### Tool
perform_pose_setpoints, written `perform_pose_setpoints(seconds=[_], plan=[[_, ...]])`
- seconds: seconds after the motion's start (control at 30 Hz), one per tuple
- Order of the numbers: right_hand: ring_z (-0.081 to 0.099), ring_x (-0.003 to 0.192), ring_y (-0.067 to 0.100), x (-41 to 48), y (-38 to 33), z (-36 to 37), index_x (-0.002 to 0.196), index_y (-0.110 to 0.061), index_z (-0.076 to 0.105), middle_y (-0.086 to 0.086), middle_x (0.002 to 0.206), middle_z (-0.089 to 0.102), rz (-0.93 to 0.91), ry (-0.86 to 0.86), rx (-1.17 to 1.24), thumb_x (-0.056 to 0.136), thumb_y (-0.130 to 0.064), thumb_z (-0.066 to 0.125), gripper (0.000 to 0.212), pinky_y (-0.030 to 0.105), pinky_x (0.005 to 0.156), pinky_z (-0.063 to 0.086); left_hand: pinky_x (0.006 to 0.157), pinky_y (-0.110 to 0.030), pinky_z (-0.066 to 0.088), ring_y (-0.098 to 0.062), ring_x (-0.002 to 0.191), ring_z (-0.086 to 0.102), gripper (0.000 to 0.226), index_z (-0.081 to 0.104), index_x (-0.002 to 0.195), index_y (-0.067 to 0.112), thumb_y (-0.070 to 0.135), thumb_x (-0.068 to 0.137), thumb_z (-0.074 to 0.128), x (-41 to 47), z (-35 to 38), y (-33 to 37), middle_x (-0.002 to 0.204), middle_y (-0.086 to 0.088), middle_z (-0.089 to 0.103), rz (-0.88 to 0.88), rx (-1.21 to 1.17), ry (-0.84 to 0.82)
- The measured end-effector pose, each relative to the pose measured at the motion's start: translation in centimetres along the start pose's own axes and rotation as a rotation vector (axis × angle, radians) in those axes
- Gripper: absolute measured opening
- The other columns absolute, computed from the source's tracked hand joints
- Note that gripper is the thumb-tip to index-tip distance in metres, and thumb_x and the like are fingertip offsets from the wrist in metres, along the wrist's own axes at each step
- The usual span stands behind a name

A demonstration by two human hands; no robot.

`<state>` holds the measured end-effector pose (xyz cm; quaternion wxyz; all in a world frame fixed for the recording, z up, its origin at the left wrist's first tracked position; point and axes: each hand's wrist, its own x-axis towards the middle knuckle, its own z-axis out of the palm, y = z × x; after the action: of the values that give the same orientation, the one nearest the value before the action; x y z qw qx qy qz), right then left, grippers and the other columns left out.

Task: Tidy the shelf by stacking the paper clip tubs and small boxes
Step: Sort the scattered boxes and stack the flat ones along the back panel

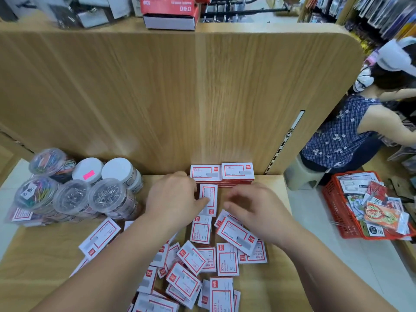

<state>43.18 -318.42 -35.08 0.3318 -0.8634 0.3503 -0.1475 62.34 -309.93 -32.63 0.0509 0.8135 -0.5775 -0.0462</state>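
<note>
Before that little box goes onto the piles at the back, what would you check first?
1. Back stacks sit level against the wooden panel: ok.
2. Small box squared with them: not ok, it is turned crosswise.
3. Grip of the left hand on that box: cannot tell; its thumb lies on it.
4. Right hand free: ok, holds nothing.
5. Loose boxes cleared: not ok, many lie scattered.

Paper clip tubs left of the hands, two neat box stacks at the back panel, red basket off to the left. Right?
No: head view shows the red basket to the right. Paper clip tubs and box stacks are as stated.
</note>
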Motion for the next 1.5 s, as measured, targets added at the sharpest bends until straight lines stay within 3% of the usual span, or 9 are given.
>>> perform_pose_setpoints(seconds=[0.23, 0.37, 0.5, 0.6, 0.83, 0.97, 1.13, 1.27, 1.5], plan=[[0.057, 0.109, 0.008, 0.9, -1.2, 0.0, 0.124, -0.038, 0.064, -0.019, 0.115, 0.067, -0.034, -0.240, 0.036, 0.087, -0.046, 0.052, 0.039, 0.037, 0.099, 0.043, 0.064, -0.030, 0.032, -0.018, 0.085, 0.057, 0.038, 0.066, 0.074, 0.021, 0.057, 0.083, 0.061, 0.3, 0.8, 0.2, 0.083, 0.007, 0.060, -0.004, -0.102, -0.010], [0.060, 0.105, 0.004, 0.3, -1.4, -1.1, 0.118, -0.028, 0.070, -0.013, 0.111, 0.065, -0.056, -0.234, 0.248, 0.094, -0.016, 0.061, 0.029, 0.019, 0.087, 0.044, 0.062, -0.029, 0.034, -0.013, 0.080, 0.056, 0.026, 0.057, 0.069, 0.027, 0.047, 0.079, 0.071, -0.3, -0.3, -0.1, 0.078, 0.009, 0.057, -0.022, -0.316, -0.005], [0.060, 0.099, 0.005, 0.0, -2.4, -2.6, 0.116, -0.025, 0.071, -0.013, 0.108, 0.066, -0.104, -0.201, 0.380, 0.094, -0.008, 0.060, 0.030, 0.010, 0.077, 0.039, 0.065, -0.027, 0.048, 0.000, 0.071, 0.059, 0.020, 0.066, 0.094, 0.033, 0.029, 0.078, 0.078, -1.1, -1.7, -0.3, 0.068, 0.011, 0.063, -0.012, -0.684, 0.034], [0.061, 0.100, 0.009, 0.3, -2.7, -2.9, 0.117, -0.027, 0.070, -0.013, 0.110, 0.067, -0.133, -0.192, 0.345, 0.094, -0.014, 0.060, 0.029, 0.010, 0.076, 0.039, 0.060, -0.032, 0.051, -0.008, 0.058, 0.059, 0.032, 0.069, 0.104, 0.040, 0.017, 0.083, 0.076, -1.0, -2.1, -0.3, 0.066, 0.003, 0.068, 0.018, -0.828, -0.030], [0.061, 0.076, 0.009, 0.2, -1.2, -2.8, 0.090, -0.028, 0.069, -0.014, 0.087, 0.066, 0.059, 0.413, 0.190, 0.084, -0.021, 0.076, 0.012, 0.010, 0.065, 0.038, 0.062, -0.035, 0.058, -0.026, 0.068, 0.073, 0.009, 0.060, 0.092, 0.010, 0.001, 0.091, 0.061, -0.3, -2.3, 0.3, 0.080, -0.010, 0.074, -0.477, -1.315, 0.178], [0.062, 0.079, 0.003, 0.4, 0.1, -2.2, 0.089, -0.032, 0.062, -0.017, 0.091, 0.066, 0.207, 0.460, 0.161, 0.078, -0.030, 0.079, 0.020, 0.009, 0.062, 0.038, 0.062, -0.032, 0.059, -0.026, 0.069, 0.074, 0.020, 0.051, 0.103, 0.011, -0.002, 0.092, 0.060, 0.3, -1.3, 0.6, 0.084, -0.018, 0.070, -0.644, -1.486, 0.245], [0.067, 0.076, 0.001, 1.0, 0.8, -0.9, 0.090, -0.033, 0.067, -0.018, 0.089, 0.070, 0.257, 0.434, 0.182, 0.074, -0.025, 0.084, 0.024, 0.029, 0.069, 0.054, 0.055, -0.036, 0.059, -0.020, 0.061, 0.072, 0.017, 0.056, 0.102, 0.014, 0.007, 0.090, 0.065, 1.1, -0.3, 1.1, 0.081, -0.012, 0.072, -0.630, -1.298, 0.255], [0.067, 0.071, -0.002, 1.2, 1.3, -0.4, 0.090, -0.030, 0.068, -0.013, 0.086, 0.071, 0.238, 0.453, 0.162, 0.073, -0.021, 0.085, 0.026, 0.023, 0.069, 0.055, 0.059, -0.038, 0.055, -0.010, 0.064, 0.065, 0.021, 0.058, 0.085, 0.025, 0.031, 0.078, 0.077, 1.6, 0.5, 0.2, 0.070, 0.008, 0.066, -0.456, -0.776, 0.285], [0.067, 0.071, -0.005, 1.1, 1.5, -0.1, 0.090, -0.030, 0.065, -0.016, 0.088, 0.071, 0.217, 0.460, 0.108, 0.076, -0.023, 0.083, 0.024, 0.024, 0.069, 0.055, 0.060, -0.039, 0.052, -0.023, 0.068, 0.061, 0.034, 0.048, 0.078, 0.025, 0.053, 0.079, 0.067, 1.8, 0.5, -0.1, 0.064, 0.006, 0.061, -0.253, -0.401, 0.267]])
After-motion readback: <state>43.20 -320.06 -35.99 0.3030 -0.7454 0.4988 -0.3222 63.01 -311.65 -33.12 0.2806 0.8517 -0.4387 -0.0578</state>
